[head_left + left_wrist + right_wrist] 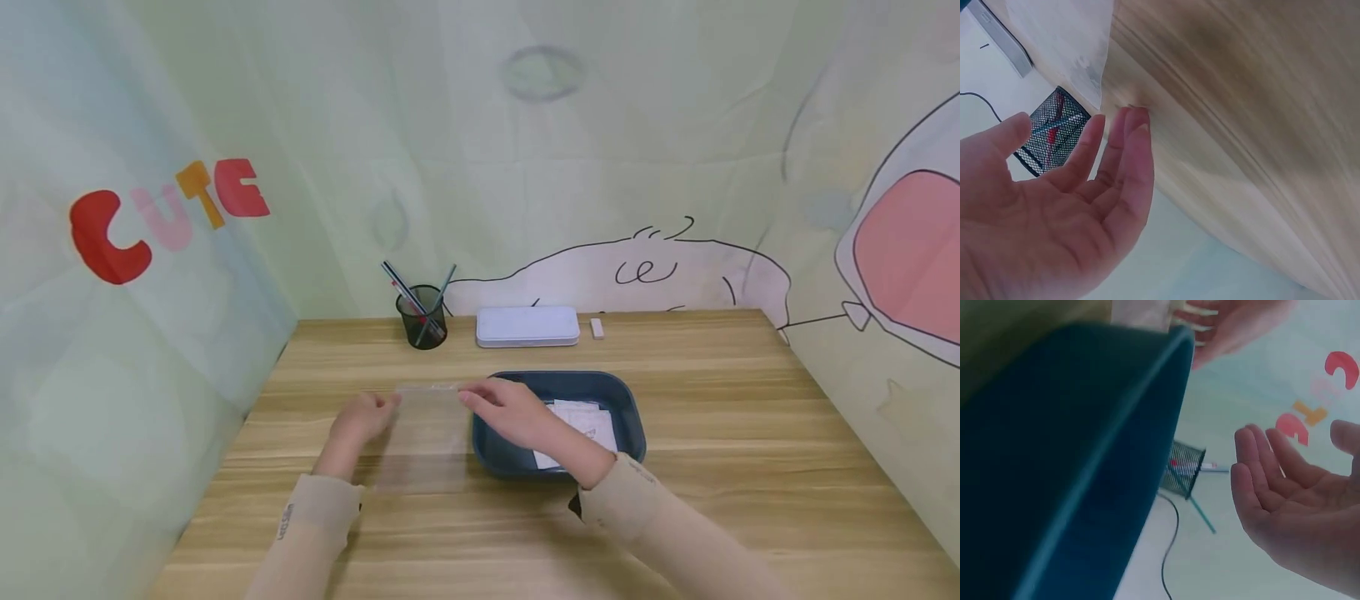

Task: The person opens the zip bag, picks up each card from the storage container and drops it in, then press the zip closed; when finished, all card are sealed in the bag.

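A clear plastic bag (426, 437) lies flat on the wooden table (750, 433), left of a dark blue tray (628, 408). My left hand (369, 414) is at the bag's upper left edge with its fingers straight, holding nothing. In the left wrist view the left hand (1085, 162) hovers just above the wood, beside the bag (1066, 37). My right hand (495, 404) is open at the bag's upper right corner, over the tray's left rim. The right wrist view shows the right hand (1294, 487) with an empty palm beside the tray (1072, 456). White paper pieces (588, 421) lie in the tray.
A black mesh pen holder (423, 318) with several pens stands at the back of the table. To its right are a white flat case (527, 325) and a small white eraser (596, 327). Printed cloth walls close in the back and both sides.
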`<state>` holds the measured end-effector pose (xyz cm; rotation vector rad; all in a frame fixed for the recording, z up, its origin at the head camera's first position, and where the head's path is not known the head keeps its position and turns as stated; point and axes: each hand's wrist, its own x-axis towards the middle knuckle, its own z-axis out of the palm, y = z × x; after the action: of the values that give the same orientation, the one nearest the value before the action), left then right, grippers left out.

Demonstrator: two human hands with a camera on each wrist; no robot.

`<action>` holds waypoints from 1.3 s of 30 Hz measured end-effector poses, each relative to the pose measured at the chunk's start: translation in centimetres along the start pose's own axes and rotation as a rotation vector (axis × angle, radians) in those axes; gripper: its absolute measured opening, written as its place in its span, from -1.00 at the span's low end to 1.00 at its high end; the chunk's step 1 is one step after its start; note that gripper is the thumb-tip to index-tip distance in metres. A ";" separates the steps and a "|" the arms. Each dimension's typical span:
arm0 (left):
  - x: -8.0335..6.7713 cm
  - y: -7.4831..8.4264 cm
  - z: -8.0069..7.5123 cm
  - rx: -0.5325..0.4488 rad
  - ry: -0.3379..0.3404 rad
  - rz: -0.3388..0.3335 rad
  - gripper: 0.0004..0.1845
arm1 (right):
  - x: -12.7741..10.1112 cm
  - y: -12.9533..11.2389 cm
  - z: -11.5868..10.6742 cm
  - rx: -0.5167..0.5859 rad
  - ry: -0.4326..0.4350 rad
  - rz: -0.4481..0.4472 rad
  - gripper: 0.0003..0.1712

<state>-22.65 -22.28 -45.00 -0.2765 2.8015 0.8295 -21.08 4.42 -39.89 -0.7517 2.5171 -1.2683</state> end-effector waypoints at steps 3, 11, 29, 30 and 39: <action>-0.2 0.1 0.0 -0.004 -0.005 -0.011 -0.38 | 0.5 -0.2 1.3 0.076 -0.012 0.027 -0.44; -0.5 -0.3 0.2 -0.022 0.014 -0.008 -0.53 | 1.3 -0.3 4.7 0.156 -0.065 0.126 -0.24; -0.5 -1.7 0.1 -0.315 -0.124 -0.012 -0.53 | 2.4 -0.4 10.7 0.477 0.174 0.332 -0.18; -0.6 -1.7 0.1 -0.333 -0.138 -0.019 -0.56 | 2.4 -0.4 10.8 0.476 0.170 0.335 -0.19; -1.2 -1.8 -0.2 -0.443 -0.213 -0.057 -0.54 | 2.5 -0.1 11.3 0.481 0.119 0.340 -0.26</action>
<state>-21.14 -23.76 -45.44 -0.3110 2.3798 1.3721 -18.50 -4.67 -46.51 -0.1378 2.1535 -1.7204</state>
